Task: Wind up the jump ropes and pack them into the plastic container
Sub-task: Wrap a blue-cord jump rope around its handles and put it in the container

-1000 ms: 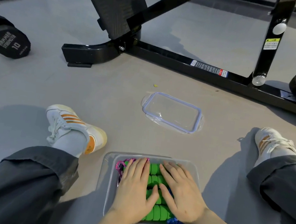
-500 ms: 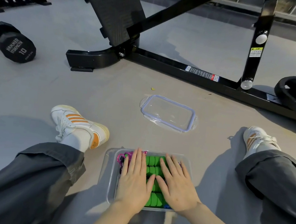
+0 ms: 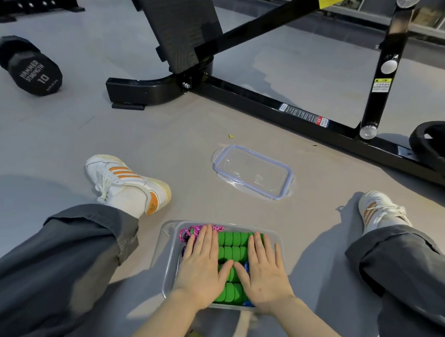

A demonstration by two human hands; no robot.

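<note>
Left hand (image 3: pixel 200 267): flat, fingers spread, pressing my jump ropes (image 3: pixel 232 247) down, gripping nothing.
Right hand (image 3: pixel 264 274): the same.
Container (image 3: pixel 167 248): on floor between my legs.
Lid (image 3: pixel 253 171): apart, ahead.

One container (image 3: pixel 165 248), one lid (image 3: pixel 253 172), one dumbbell (image 3: pixel 28 66), two hands (image 3: pixel 201 270).

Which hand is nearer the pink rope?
Left. The left hand has fingertips lying over the pink rope at the container's far-left corner; the right hand lies flat toward the right side.
</note>
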